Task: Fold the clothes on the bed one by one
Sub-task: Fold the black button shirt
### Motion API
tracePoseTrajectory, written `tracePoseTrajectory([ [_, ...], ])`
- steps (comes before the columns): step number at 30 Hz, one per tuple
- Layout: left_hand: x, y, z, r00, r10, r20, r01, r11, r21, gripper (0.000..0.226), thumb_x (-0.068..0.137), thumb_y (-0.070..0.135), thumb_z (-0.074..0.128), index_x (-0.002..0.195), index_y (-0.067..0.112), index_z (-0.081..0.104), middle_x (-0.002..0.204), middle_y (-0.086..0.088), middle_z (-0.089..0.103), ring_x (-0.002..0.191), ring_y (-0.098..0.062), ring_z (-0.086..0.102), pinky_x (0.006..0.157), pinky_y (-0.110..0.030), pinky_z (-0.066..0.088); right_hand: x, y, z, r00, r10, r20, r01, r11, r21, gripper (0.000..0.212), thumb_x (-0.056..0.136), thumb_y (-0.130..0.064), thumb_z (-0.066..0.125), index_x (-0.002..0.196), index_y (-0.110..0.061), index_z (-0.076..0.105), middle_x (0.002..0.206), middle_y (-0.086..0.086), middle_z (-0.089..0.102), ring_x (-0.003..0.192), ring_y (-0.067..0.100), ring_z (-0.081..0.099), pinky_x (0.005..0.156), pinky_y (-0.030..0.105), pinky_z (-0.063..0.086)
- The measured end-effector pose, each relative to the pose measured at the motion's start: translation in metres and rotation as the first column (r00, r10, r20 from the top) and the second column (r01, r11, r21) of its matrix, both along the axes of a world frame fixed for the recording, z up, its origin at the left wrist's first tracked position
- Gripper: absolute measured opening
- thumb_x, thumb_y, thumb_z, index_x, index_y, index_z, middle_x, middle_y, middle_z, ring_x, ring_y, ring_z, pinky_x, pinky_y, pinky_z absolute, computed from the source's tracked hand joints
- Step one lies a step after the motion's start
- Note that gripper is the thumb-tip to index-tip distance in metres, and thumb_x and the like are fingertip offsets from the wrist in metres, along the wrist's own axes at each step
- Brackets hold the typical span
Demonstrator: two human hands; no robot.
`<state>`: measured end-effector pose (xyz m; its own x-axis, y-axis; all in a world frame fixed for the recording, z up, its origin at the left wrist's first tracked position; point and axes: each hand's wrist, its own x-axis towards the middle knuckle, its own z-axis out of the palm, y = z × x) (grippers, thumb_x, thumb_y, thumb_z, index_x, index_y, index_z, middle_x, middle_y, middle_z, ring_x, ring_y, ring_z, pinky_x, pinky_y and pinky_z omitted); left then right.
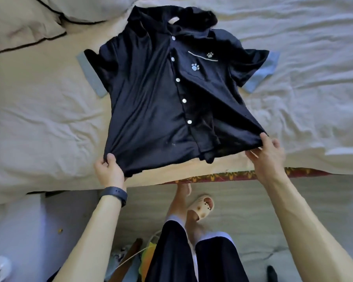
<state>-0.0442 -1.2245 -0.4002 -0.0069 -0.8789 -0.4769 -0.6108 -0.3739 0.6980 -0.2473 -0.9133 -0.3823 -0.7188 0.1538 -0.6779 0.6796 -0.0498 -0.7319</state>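
Shirt | being spread face-up on bed, hem at near edge | hem corners being pinched by left hand and right hand, fingers curled | being held taut, likely for flattening before folding

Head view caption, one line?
The left hand and right hand grip the hem of a navy pajama shirt on the bed.

Soft daylight, brighter at right, wide-angle bending at edges, slight blur
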Motion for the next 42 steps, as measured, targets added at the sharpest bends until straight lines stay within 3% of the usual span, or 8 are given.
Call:
tracePoseTrajectory([
  [3, 0.018, -0.005, 0.002, 0.966, -0.187, 0.181, 0.19, 0.982, -0.004, 0.025, 0.107, 0.023, 0.042, 0.116, 0.001, 0.051, 0.092, -0.005, 0.052, 0.087, -0.024, 0.049, 0.076, -0.03, 0.039, -0.001, 0.011, -0.005, 0.998, 0.031, -0.059, -0.02, 0.984, 0.177, 0.034, 0.1, -0.034, 0.064, 0.081, -0.021, 0.039, 0.081, 0.001, 0.05, 0.067, 0.014, 0.054, 0.057, 0.028, 0.048],
  [7, 0.048, -0.015, -0.026, 0.859, -0.354, 0.37, 0.313, 0.935, 0.169, 0.032, 0.106, 0.024, 0.044, 0.129, 0.003, 0.05, 0.119, -0.014, 0.06, 0.103, -0.032, 0.057, 0.085, -0.039, 0.043, 0.024, 0.015, -0.046, 0.959, 0.267, 0.091, -0.278, 0.839, 0.468, 0.03, 0.092, -0.034, 0.07, 0.11, -0.016, 0.055, 0.09, -0.006, 0.055, 0.1, 0.029, 0.062, 0.091, 0.042, 0.049],
  [13, 0.047, -0.001, -0.048, 0.711, -0.457, 0.535, 0.464, 0.876, 0.132, 0.061, 0.096, 0.042, 0.059, 0.146, 0.016, 0.034, 0.147, -0.016, 0.039, 0.126, -0.04, 0.048, 0.099, -0.052, 0.046, 0.071, 0.024, -0.092, 0.925, 0.186, 0.332, -0.271, 0.934, 0.233, 0.064, 0.087, -0.035, 0.079, 0.137, -0.012, 0.047, 0.123, 0.0, 0.055, 0.109, 0.02, 0.059, 0.101, 0.042, 0.047],
  [17, 0.033, 0.035, -0.063, 0.273, -0.71, 0.649, 0.943, 0.331, -0.035, 0.08, 0.073, 0.056, 0.078, 0.138, 0.022, 0.045, 0.152, -0.009, 0.032, 0.138, -0.036, 0.036, 0.108, -0.057, 0.033, 0.073, 0.016, -0.096, 0.919, 0.251, 0.303, -0.296, 0.948, 0.113, 0.044, 0.088, -0.025, 0.079, 0.126, -0.016, 0.057, 0.11, -0.002, 0.068, 0.099, 0.018, 0.065, 0.075, 0.029, 0.045],
  [22, -0.002, 0.066, -0.087, -0.264, -0.642, 0.72, 0.955, -0.072, 0.287, 0.098, 0.072, 0.075, 0.068, 0.152, 0.032, 0.03, 0.164, -0.006, -0.011, 0.15, -0.042, -0.014, 0.109, -0.078, 0.005, 0.067, 0.01, -0.109, 0.851, 0.41, 0.328, -0.497, 0.831, 0.249, 0.033, 0.088, -0.03, 0.079, 0.101, -0.005, 0.062, 0.096, 0.004, 0.072, 0.085, 0.022, 0.065, 0.069, 0.03, 0.047],
  [30, -0.022, 0.061, -0.105, -0.33, -0.539, 0.775, 0.934, -0.071, 0.349, 0.05, 0.082, 0.028, 0.075, 0.125, 0.027, 0.051, 0.164, -0.011, 0.006, 0.147, -0.054, -0.003, 0.106, -0.077, 0.017, 0.071, 0.0, -0.116, 0.793, 0.465, 0.393, -0.592, 0.739, 0.321, 0.07, 0.084, -0.035, 0.081, 0.136, -0.01, 0.042, 0.121, 0.005, 0.061, 0.112, 0.028, 0.061, 0.091, 0.038, 0.05],
  [37, 0.023, 0.04, -0.08, -0.249, -0.563, 0.788, 0.925, -0.379, 0.021, 0.027, 0.075, 0.035, 0.061, 0.077, 0.01, 0.073, 0.11, -0.009, 0.068, 0.107, -0.03, 0.057, 0.104, -0.055, 0.033, 0.076, 0.025, -0.094, 0.839, 0.442, 0.318, -0.545, 0.668, 0.507, 0.019, 0.092, -0.017, 0.056, 0.11, -0.016, 0.057, 0.107, 0.01, 0.063, 0.102, 0.03, 0.056, 0.088, 0.035, 0.043],
  [42, 0.052, 0.028, -0.054, -0.604, -0.479, 0.637, 0.796, -0.338, 0.501, 0.042, 0.096, 0.041, 0.055, 0.129, 0.015, 0.057, 0.154, -0.011, 0.035, 0.144, -0.03, 0.029, 0.118, -0.055, 0.015, 0.073, 0.067, -0.082, 0.907, 0.335, 0.254, -0.417, 0.632, 0.653, 0.028, 0.094, -0.011, 0.052, 0.121, -0.006, 0.053, 0.122, 0.021, 0.059, 0.115, 0.039, 0.055, 0.097, 0.045, 0.044],
])
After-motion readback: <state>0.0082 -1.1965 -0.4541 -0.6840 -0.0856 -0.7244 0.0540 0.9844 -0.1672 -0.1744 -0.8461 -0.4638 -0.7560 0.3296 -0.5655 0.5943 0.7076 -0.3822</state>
